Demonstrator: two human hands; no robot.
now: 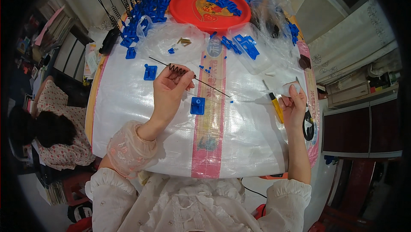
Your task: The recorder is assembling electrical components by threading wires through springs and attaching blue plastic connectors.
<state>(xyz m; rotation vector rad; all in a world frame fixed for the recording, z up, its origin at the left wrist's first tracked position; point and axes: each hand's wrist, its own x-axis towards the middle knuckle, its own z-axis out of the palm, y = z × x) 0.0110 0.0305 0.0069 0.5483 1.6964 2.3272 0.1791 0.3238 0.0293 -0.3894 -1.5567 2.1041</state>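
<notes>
My left hand [168,87] pinches a thin black wire with a coil spring [177,69] in its upper part. The wire slants down to the right above the table. Below its lower half stands a square blue plastic base [197,106], and another blue base [150,72] lies left of my left hand. At the right, my right hand [293,109] is closed around a small white bottle [283,89], its thin tip pointing left. A tiny blue cap [231,102] lies near the wire's lower end.
A yellow-and-black handled tool [277,108] lies beside my right hand. Behind are a red round tray [180,13], clear plastic bags [160,39] with brass pins [184,41], and a clear box [261,65]. Several spring wires in blue bases [147,7] crowd the back left. A person [64,135] is at left.
</notes>
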